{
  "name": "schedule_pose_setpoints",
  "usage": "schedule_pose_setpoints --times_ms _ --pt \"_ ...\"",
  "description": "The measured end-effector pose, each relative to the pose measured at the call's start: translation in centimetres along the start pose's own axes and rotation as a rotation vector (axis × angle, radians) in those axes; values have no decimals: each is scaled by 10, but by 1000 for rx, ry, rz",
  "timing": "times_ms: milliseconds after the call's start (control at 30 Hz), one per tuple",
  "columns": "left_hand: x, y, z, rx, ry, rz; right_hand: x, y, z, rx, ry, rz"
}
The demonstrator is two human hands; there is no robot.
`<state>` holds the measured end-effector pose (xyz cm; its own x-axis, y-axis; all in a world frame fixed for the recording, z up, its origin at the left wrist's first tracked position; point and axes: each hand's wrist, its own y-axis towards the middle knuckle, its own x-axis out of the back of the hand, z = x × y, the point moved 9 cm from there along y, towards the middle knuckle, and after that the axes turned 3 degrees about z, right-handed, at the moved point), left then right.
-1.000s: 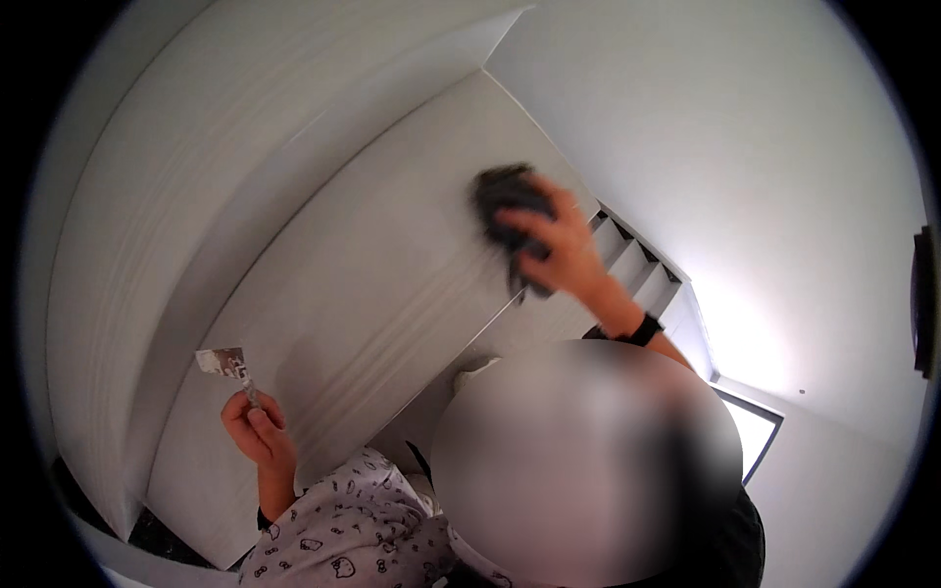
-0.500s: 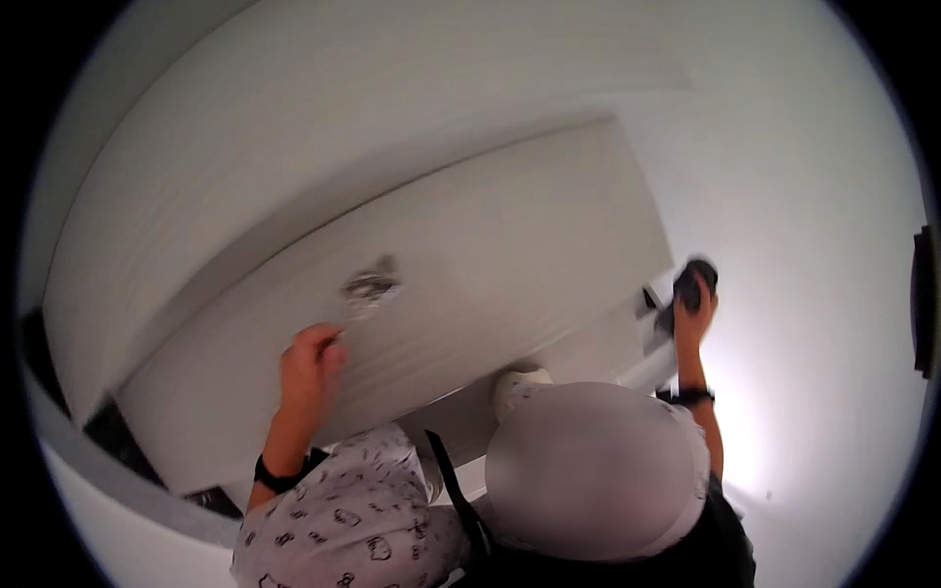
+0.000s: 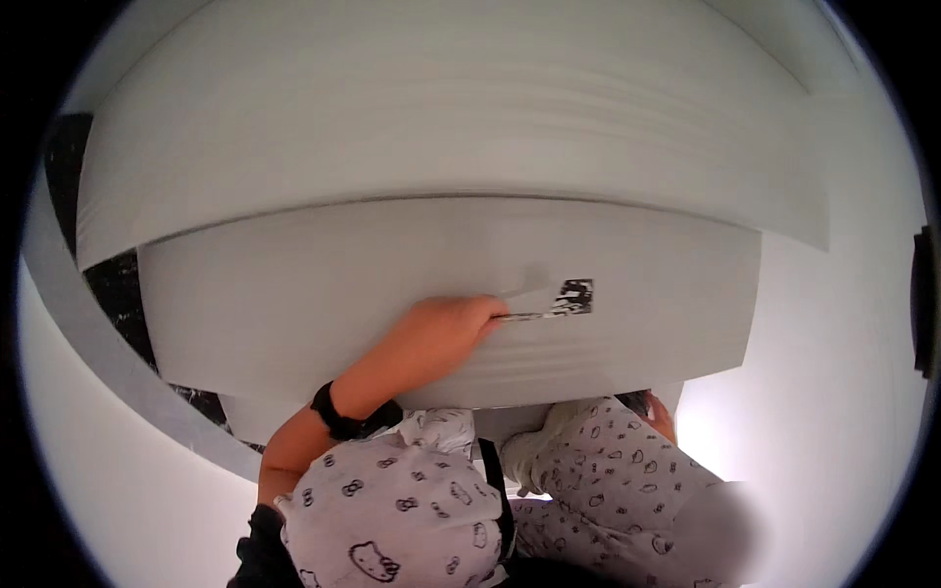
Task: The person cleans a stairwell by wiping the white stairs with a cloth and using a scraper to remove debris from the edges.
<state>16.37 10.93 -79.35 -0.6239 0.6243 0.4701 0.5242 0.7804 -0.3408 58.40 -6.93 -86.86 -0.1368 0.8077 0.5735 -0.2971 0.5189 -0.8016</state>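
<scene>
The left hand (image 3: 457, 329) grips a scraper (image 3: 576, 297) by its thin handle, the mottled blade jutting to that hand's right over the pale step (image 3: 676, 294). It looks light and stiff, best held there, off the edge. The right hand (image 3: 664, 419) is mostly hidden; its grip I cannot tell.

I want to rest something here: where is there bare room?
The flat, pale grey board looks bare left of the left forearm and right of the mottled black and white metal scraper. It's crowded in the middle, where the left hand grips that scraper.
</scene>
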Motion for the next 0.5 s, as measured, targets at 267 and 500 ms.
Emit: schedule_pose_setpoints --times_ms 267,500 --pt "10 -1 -15 -143 24 -137 263 15 107 9 25 -37" --pt "32 -41 10 6 76 -243 354 67 282 895 -378 -491"
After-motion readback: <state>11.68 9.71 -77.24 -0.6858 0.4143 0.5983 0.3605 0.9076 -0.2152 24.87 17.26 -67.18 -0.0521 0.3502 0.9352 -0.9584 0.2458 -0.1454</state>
